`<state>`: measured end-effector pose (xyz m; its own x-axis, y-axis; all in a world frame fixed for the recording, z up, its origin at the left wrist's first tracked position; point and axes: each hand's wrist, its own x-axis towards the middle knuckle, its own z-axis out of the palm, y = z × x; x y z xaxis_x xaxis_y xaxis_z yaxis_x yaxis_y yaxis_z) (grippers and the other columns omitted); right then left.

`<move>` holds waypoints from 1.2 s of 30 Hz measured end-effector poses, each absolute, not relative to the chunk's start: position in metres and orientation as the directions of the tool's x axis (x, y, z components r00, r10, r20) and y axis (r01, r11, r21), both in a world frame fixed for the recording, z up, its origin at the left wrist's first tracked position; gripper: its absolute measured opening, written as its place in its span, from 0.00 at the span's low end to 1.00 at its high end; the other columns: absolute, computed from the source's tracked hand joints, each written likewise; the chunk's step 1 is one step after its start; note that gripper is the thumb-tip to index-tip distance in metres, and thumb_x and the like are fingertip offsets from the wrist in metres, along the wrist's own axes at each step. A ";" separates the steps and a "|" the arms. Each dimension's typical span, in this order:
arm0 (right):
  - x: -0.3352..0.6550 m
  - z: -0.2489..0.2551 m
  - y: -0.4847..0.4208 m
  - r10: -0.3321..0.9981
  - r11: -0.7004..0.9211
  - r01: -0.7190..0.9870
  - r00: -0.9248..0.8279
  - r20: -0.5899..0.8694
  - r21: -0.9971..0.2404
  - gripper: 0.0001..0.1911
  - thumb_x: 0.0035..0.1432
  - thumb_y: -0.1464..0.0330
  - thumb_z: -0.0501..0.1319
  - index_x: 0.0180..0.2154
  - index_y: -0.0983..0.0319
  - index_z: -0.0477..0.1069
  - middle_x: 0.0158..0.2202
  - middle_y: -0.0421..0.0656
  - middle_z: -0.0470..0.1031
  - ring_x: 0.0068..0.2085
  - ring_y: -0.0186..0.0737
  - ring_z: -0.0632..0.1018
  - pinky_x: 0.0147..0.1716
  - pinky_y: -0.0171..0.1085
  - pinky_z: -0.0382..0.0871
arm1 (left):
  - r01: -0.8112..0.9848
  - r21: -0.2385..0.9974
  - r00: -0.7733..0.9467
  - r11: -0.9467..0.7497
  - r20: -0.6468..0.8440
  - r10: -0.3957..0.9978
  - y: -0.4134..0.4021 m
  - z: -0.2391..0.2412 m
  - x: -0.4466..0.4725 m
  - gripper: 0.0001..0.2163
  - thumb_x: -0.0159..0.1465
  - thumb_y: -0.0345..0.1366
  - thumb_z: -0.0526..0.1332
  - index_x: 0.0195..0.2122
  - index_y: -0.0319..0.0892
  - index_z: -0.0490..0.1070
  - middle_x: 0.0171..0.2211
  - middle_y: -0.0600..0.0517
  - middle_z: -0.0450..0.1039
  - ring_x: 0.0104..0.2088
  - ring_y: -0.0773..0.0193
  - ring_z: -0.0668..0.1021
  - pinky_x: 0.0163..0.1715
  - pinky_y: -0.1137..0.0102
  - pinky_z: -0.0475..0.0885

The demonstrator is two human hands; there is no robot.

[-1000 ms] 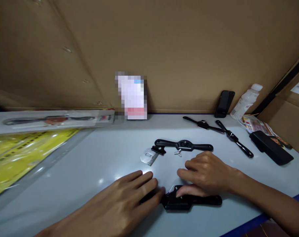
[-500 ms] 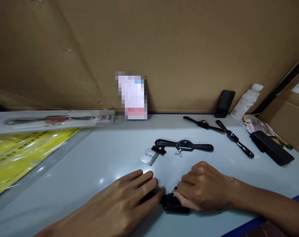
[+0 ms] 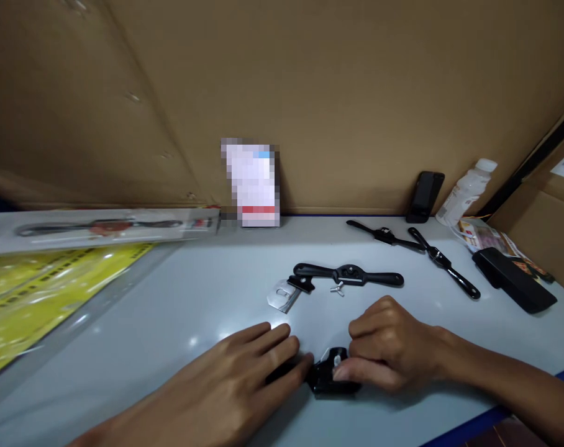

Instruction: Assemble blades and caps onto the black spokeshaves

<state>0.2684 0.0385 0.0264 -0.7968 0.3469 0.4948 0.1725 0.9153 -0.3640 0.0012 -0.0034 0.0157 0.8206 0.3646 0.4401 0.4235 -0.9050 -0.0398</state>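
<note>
Black spokeshave: left fingers hold handle beneath; right thumb at screw, right fingers curled, grip unclear.

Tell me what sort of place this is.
Probably a workbench or small assembly station: on the table lie a loose blade, a wing screw and a black tool with two handles.

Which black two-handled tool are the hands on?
The nearest tool: the left hand lies over one end, the right hand thumbs its middle. The others lie farther back, untouched.
</note>
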 end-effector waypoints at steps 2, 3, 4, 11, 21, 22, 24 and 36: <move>0.267 0.029 0.037 0.416 0.849 0.116 -0.748 0.517 -0.516 0.35 0.81 0.58 0.52 0.18 0.60 0.60 0.16 0.34 0.61 0.18 0.28 0.59 0.20 0.33 0.52 | 0.426 -0.037 0.820 -0.904 0.437 0.368 -0.004 0.017 0.001 0.14 0.77 0.24 0.50 0.47 0.40 0.77 0.36 0.50 0.78 0.33 0.58 0.76 0.35 0.62 0.69; 0.267 0.030 0.036 0.457 0.818 0.115 -0.726 0.515 -0.564 0.34 0.81 0.59 0.52 0.18 0.60 0.62 0.16 0.34 0.62 0.19 0.28 0.60 0.21 0.32 0.53 | 0.429 -0.036 0.820 -0.903 0.435 0.372 -0.004 0.018 0.000 0.14 0.76 0.24 0.51 0.47 0.40 0.77 0.35 0.50 0.78 0.33 0.58 0.76 0.35 0.62 0.70; 0.267 0.032 0.035 0.494 0.795 0.131 -0.707 0.506 -0.593 0.32 0.81 0.60 0.52 0.21 0.61 0.67 0.18 0.34 0.65 0.19 0.28 0.62 0.21 0.32 0.55 | 0.430 -0.036 0.820 -0.902 0.434 0.374 -0.004 0.018 0.000 0.14 0.76 0.24 0.51 0.47 0.40 0.77 0.35 0.50 0.78 0.33 0.58 0.76 0.35 0.62 0.70; 0.272 0.032 0.035 0.524 0.764 0.207 -0.753 0.399 -0.612 0.26 0.81 0.57 0.52 0.59 0.70 0.79 0.25 0.40 0.79 0.20 0.33 0.67 0.23 0.33 0.63 | 0.411 -0.028 0.845 -0.911 0.387 0.369 -0.002 0.017 -0.003 0.16 0.73 0.22 0.50 0.49 0.40 0.76 0.36 0.49 0.78 0.33 0.56 0.77 0.37 0.60 0.73; 0.272 0.040 0.038 0.564 0.755 0.296 -0.747 0.351 -0.585 0.28 0.78 0.62 0.57 0.22 0.60 0.63 0.20 0.34 0.63 0.21 0.29 0.60 0.25 0.34 0.52 | 0.434 -0.053 0.820 -0.900 0.436 0.370 -0.002 0.020 0.000 0.16 0.76 0.23 0.49 0.45 0.40 0.77 0.35 0.48 0.80 0.32 0.57 0.77 0.33 0.62 0.72; 0.274 0.044 0.038 0.565 0.747 0.329 -0.772 0.291 -0.578 0.24 0.76 0.64 0.59 0.25 0.61 0.66 0.21 0.35 0.65 0.23 0.30 0.62 0.26 0.34 0.53 | 0.435 -0.049 0.816 -0.899 0.444 0.370 -0.003 0.021 0.001 0.17 0.76 0.23 0.47 0.44 0.40 0.77 0.35 0.48 0.80 0.31 0.57 0.77 0.32 0.62 0.72; 0.278 0.053 0.039 0.567 0.725 0.416 -0.813 0.131 -0.549 0.15 0.72 0.65 0.65 0.30 0.61 0.71 0.25 0.35 0.70 0.26 0.32 0.67 0.28 0.34 0.55 | 0.436 -0.039 0.814 -0.899 0.444 0.376 -0.003 0.020 0.003 0.18 0.76 0.23 0.46 0.43 0.41 0.77 0.34 0.48 0.80 0.31 0.57 0.77 0.32 0.62 0.72; 0.279 0.070 0.035 0.478 0.770 0.509 -0.860 -0.179 -0.385 0.17 0.69 0.69 0.67 0.58 0.60 0.78 0.43 0.45 0.80 0.42 0.44 0.79 0.39 0.39 0.68 | 0.490 0.090 0.785 -0.867 0.386 0.484 -0.002 0.015 0.002 0.15 0.81 0.33 0.48 0.55 0.40 0.75 0.38 0.48 0.83 0.33 0.57 0.83 0.34 0.63 0.78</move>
<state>0.2786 0.0348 0.0696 -0.8598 0.4784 -0.1787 0.5086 0.7701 -0.3851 0.0016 -0.0021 0.0155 0.7853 0.4840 0.3860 0.4902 -0.8670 0.0897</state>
